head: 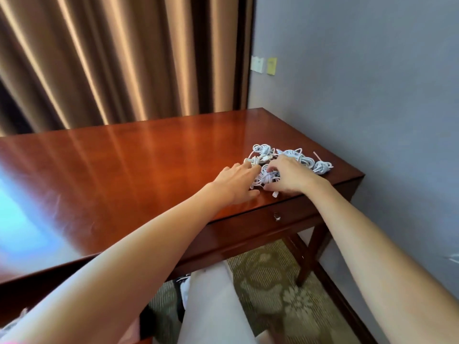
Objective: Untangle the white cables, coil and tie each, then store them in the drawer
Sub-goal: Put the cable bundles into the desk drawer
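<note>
A tangled heap of white cables (293,157) lies on the right end of the red-brown wooden desk (139,165), near its front edge. My left hand (236,181) lies flat on the desk with straight fingers reaching into the left side of the heap. My right hand (288,176) sits on top of the heap with its fingers curled down into the cables; whether it grips any cable is hidden. The drawer (250,225) under the desk top is closed, with a small metal knob (277,216).
Brown curtains (99,58) hang behind the desk. A grey-blue wall (360,70) runs along the right side, close to the desk end. A pale seat cushion (213,306) and patterned carpet (273,281) lie below the desk front.
</note>
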`<move>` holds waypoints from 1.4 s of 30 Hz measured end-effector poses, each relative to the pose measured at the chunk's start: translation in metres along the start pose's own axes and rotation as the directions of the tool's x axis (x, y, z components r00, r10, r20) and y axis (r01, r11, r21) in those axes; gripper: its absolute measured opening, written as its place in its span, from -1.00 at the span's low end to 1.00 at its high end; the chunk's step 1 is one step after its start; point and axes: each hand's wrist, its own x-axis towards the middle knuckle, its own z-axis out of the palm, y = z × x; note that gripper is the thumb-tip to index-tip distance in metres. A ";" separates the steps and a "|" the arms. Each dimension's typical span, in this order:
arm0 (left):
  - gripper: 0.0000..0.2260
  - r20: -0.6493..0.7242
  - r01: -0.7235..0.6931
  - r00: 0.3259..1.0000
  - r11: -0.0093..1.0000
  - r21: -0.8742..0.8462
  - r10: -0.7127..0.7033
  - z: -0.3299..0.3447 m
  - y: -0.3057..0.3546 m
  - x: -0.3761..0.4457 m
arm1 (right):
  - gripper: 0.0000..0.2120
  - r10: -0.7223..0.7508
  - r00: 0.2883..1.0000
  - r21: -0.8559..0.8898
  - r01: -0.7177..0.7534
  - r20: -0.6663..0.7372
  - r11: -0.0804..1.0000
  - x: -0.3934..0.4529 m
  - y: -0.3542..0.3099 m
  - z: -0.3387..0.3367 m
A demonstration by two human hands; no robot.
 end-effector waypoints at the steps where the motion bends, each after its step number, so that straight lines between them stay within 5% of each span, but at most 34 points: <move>1: -0.56 -0.005 0.002 1.000 1.000 -0.015 -0.002 0.002 0.001 0.002 | -0.48 -0.007 1.000 0.003 0.007 -0.002 1.000 0.002 0.000 0.003; 13: -0.61 -0.025 0.048 0.998 0.964 -0.262 -0.056 0.004 -0.026 -0.015 | -0.85 -0.099 0.981 -0.132 0.077 -0.168 0.988 0.000 -0.017 0.012; 26: -0.67 -0.025 0.249 0.965 0.937 -0.244 -0.262 -0.049 -0.101 -0.126 | -0.85 -0.290 0.952 0.026 0.294 -0.099 0.955 -0.022 -0.136 -0.016; 34: -0.66 0.052 0.466 0.883 0.858 -0.217 -0.466 -0.084 -0.162 -0.283 | -0.74 -0.546 0.837 0.171 0.534 0.030 0.828 -0.042 -0.272 0.007; 37: -0.69 0.110 0.523 0.850 0.803 -0.287 -0.514 -0.083 -0.179 -0.339 | -0.74 -0.626 0.777 0.166 0.610 0.062 0.775 -0.058 -0.322 0.025; 42: -0.67 0.269 0.652 0.752 0.739 -0.167 -0.602 -0.058 -0.202 -0.421 | -0.69 -0.722 0.680 0.119 0.712 0.132 0.692 -0.087 -0.383 0.067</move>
